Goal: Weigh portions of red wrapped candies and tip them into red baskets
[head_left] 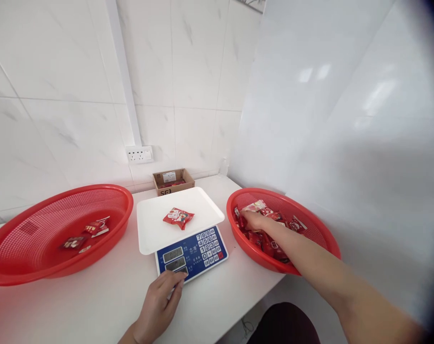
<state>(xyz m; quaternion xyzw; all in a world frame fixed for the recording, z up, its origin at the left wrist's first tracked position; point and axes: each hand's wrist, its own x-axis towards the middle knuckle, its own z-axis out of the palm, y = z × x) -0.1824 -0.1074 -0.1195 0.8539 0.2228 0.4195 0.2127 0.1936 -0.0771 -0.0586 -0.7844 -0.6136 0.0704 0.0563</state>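
Note:
A blue and white scale [198, 258] stands mid-table, with one red wrapped packet [178, 218] lying on its white tray [150, 234]. My left hand [163, 298] rests at the scale's lower front edge, by the displays, its fingers bent together; nothing shows in it. My right hand [253, 220] reaches into the right red basket [319, 239], among several red packets [274, 246]. Its fingertips are hidden there, so whether it holds a packet cannot be made out.
At the left stands another red basket [105, 243] with a few packets [95, 227] inside. A small cardboard box [174, 182] sits behind the scale, near the tiled wall and a socket [140, 154]. A glossy panel rises at the right.

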